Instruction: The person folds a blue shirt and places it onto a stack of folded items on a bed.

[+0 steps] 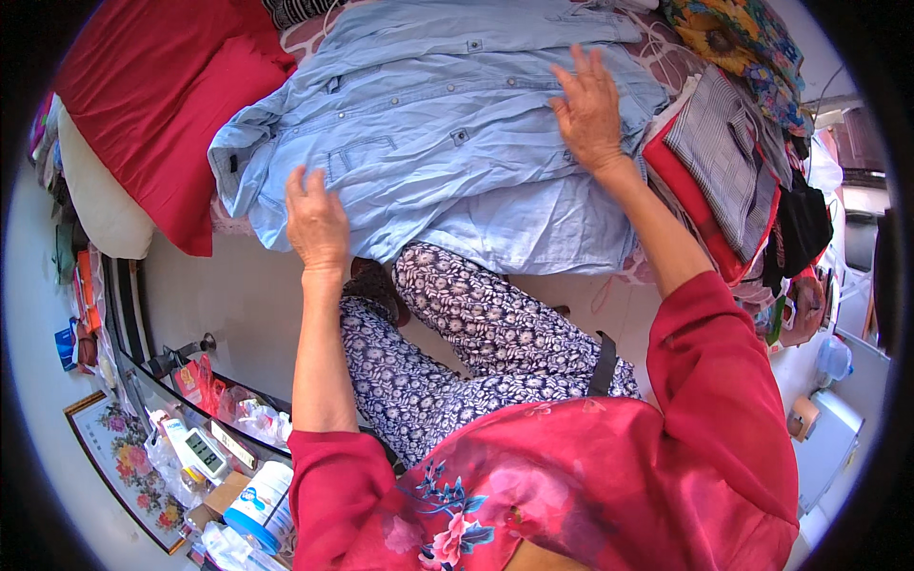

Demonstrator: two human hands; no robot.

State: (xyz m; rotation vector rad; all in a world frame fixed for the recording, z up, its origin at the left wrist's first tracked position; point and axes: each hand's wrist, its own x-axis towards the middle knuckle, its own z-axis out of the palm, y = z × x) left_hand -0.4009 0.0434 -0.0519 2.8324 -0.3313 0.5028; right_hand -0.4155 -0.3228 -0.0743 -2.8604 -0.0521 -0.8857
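Note:
A light-blue denim shirt (421, 143) lies spread out before me on a bed (628, 275), its row of buttons running across and its collar to the left. Over the near edge of the cloth, by the collar end, is my left hand (316, 218), fingers slightly apart and holding nothing. Toward the hem end at the right, my right hand (589, 107) is spread above the shirt with nothing in it. I cannot tell whether either palm touches the fabric. A chest pocket (360, 157) and creases show on the shirt.
Red bedding (178, 107) and a cream pillow (100, 185) lie at the left. Folded clothes (714, 157) are stacked at the right, beside sunflower-print fabric (728, 50). Behind on the left, a cluttered cabinet top holds a digital clock (203, 453) and a white canister (260, 507).

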